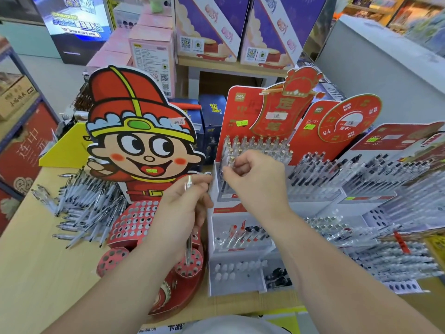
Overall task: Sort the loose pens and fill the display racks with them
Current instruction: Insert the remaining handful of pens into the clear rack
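My left hand (183, 208) grips a clear pen (189, 247) upright, its tip above the small round holed stand (192, 266) of the red cartoon-boy rack (139, 145). My right hand (255, 182) pinches a gold-banded clear pen (228, 162) at the left end of the red-backed tiered rack (252, 150), where rows of such pens stand. A heap of loose clear pens (84, 208) lies on the wooden table (36, 273) to the left. The cartoon rack's holed front panel (134, 222) shows no pens.
More filled pen racks (373, 179) crowd the right side. White trays (238, 239) below the red rack hold a few pens and caps. A yellow box (69, 150) and dark blue boxes (212, 121) stand behind, with pink boxes (151, 51) further back.
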The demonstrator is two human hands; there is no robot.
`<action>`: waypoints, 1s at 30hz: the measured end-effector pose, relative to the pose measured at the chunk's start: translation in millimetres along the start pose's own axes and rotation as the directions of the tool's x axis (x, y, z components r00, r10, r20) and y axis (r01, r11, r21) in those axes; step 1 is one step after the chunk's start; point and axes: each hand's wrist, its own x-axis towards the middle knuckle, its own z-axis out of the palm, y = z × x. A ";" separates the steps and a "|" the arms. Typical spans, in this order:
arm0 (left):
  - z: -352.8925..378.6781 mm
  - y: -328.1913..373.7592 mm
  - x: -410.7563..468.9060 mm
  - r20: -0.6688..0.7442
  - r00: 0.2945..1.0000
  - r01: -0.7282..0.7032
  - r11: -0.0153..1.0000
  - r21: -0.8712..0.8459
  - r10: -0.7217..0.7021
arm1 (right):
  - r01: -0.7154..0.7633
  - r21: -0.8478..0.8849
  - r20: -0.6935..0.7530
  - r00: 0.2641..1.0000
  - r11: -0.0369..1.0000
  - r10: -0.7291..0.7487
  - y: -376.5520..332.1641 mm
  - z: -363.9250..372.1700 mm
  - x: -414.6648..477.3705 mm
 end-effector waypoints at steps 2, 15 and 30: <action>4.3 5.1 7.1 0.028 0.999 -0.042 0.998 0.049 0.041 | 0.012 -0.002 0.013 1.000 1.000 -0.012 1.4 -4.7 -0.3; 22.1 -4.3 31.2 0.007 0.972 -0.225 0.914 0.338 0.236 | 0.201 -0.041 -0.092 0.975 0.979 -0.204 6.8 -23.2 8.7; 25.3 -8.2 28.5 0.005 0.950 -0.292 0.879 0.378 0.313 | 0.315 -0.234 0.195 0.942 0.920 -0.273 -3.5 -34.8 46.0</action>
